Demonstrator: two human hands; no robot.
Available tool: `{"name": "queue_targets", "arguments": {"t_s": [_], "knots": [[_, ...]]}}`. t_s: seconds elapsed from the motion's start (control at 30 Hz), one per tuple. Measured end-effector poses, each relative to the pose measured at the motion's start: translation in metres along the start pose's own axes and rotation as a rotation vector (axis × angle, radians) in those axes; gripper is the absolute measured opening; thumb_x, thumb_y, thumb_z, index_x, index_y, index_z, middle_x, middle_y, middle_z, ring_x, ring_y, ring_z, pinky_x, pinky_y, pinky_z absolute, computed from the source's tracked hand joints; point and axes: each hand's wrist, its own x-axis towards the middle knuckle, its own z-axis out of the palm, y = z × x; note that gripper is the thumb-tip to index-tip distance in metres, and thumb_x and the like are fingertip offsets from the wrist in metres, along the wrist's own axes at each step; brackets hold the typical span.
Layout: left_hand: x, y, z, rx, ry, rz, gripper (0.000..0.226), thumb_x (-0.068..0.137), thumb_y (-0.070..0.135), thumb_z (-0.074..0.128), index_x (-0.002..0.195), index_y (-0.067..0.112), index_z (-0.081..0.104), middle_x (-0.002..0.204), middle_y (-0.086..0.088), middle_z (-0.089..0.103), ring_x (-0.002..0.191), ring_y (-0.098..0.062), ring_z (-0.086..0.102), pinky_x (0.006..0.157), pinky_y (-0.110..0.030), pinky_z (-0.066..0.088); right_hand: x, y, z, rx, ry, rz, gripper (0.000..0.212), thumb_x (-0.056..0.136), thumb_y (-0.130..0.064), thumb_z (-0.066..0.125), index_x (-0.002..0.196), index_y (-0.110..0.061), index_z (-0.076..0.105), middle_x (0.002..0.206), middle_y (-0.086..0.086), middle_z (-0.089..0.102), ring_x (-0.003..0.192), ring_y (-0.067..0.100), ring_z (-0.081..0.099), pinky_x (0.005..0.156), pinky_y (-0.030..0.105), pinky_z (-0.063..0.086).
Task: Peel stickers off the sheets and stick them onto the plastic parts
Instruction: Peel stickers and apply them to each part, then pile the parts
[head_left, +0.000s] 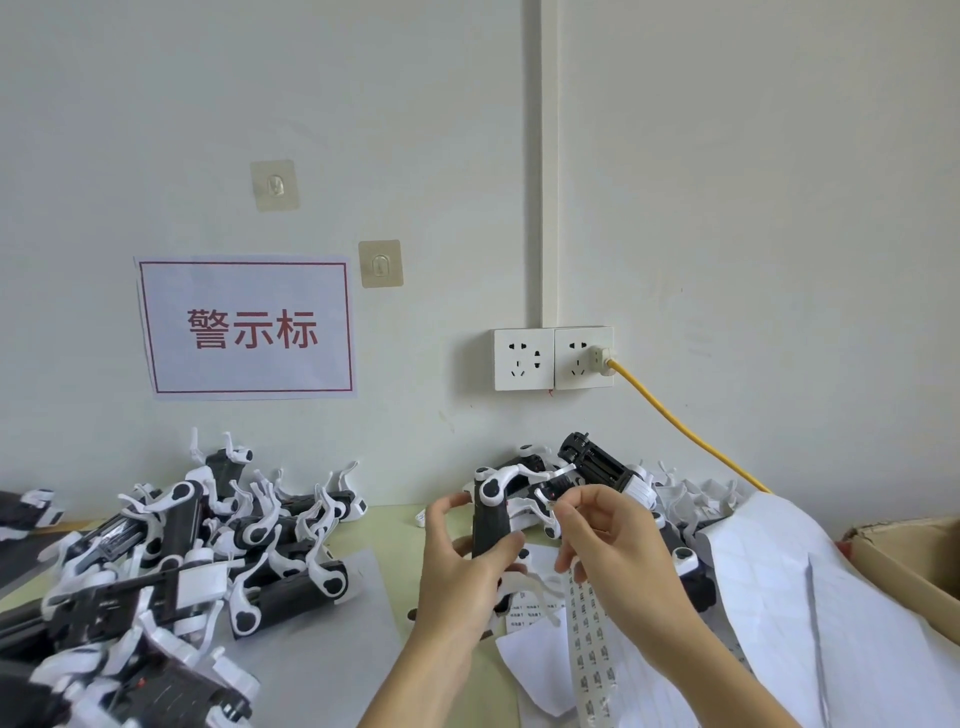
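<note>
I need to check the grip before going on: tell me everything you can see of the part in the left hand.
The part is a black plastic cylinder, held roughly upright above the table, with a white clip-like piece at its top carrying a black round spot. The left hand grips it round its lower half. The right hand pinches near its top right; whether a sticker is there cannot be told.

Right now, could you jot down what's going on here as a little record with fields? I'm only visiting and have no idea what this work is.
Activity: putting stickers on plastic parts
Left hand: grips a black and white plastic part, held upright
Right hand: fingertips pinch at the part's top; sticker strip hangs below it
Left pile: many similar parts heaped on the table
Far pile: more parts against the wall
Sheets: white backing sheets at right
Wall: red-lettered sign, double socket with yellow cable
</note>
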Motion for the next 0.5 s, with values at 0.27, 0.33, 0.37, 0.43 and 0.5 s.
{"name": "queue_targets", "arguments": {"t_s": [0.27, 0.33, 0.37, 0.43, 0.5], "knots": [[-0.0044, -0.0041, 0.0064, 0.047, -0.088, 0.035, 0.044, 0.084, 0.006, 0.072, 0.11, 0.04, 0.061, 0.092, -0.011, 0.075, 0.067, -0.024, 0.073, 0.055, -0.027, 0.052, 0.0033, 0.0049, -0.006, -0.04, -0.091, 0.072, 0.018, 0.098, -0.02, 0.06, 0.084, -0.011, 0.067, 0.053, 0.0, 0.05, 0.046, 0.015, 0.041, 0.048, 0.023, 0.035], [-0.0038, -0.0049, 0.007, 0.055, -0.101, 0.049, 0.048, 0.083, 0.007, 0.074, 0.112, 0.042, 0.061, 0.096, -0.01, 0.074, 0.064, -0.02, 0.071, 0.052, -0.024, 0.05, 0.0039, 0.0062, -0.0059, -0.093, -0.096, 0.072, 0.017, 0.097, -0.02, 0.062, 0.083, -0.012, 0.069, 0.055, 0.003, 0.051, 0.05, 0.018, 0.039, 0.05, 0.027, 0.035], [-0.0034, -0.0057, 0.0073, 0.061, -0.104, 0.058, 0.05, 0.082, 0.007, 0.076, 0.113, 0.043, 0.061, 0.096, -0.011, 0.073, 0.062, -0.019, 0.07, 0.052, -0.024, 0.05, 0.004, 0.0069, -0.0058, -0.131, -0.097, 0.066, 0.017, 0.096, -0.02, 0.063, 0.083, -0.013, 0.07, 0.057, 0.005, 0.051, 0.052, 0.018, 0.038, 0.052, 0.029, 0.034], [-0.0025, -0.0077, 0.008, 0.077, -0.113, 0.08, 0.053, 0.08, 0.005, 0.077, 0.111, 0.045, 0.062, 0.095, -0.011, 0.073, 0.059, -0.019, 0.067, 0.05, -0.025, 0.049, 0.0041, 0.0085, -0.0053, -0.21, -0.095, 0.05, 0.016, 0.095, -0.019, 0.065, 0.08, -0.016, 0.07, 0.058, 0.003, 0.051, 0.05, 0.015, 0.038, 0.051, 0.026, 0.035], [-0.0018, -0.0093, 0.009, 0.085, -0.131, 0.091, 0.056, 0.078, 0.003, 0.077, 0.107, 0.048, 0.064, 0.095, -0.011, 0.072, 0.056, -0.02, 0.064, 0.048, -0.026, 0.045, 0.004, 0.0099, -0.0048, -0.285, -0.091, 0.032, 0.017, 0.094, -0.018, 0.066, 0.078, -0.019, 0.069, 0.053, -0.002, 0.05, 0.046, 0.009, 0.036, 0.048, 0.019, 0.033]]}}
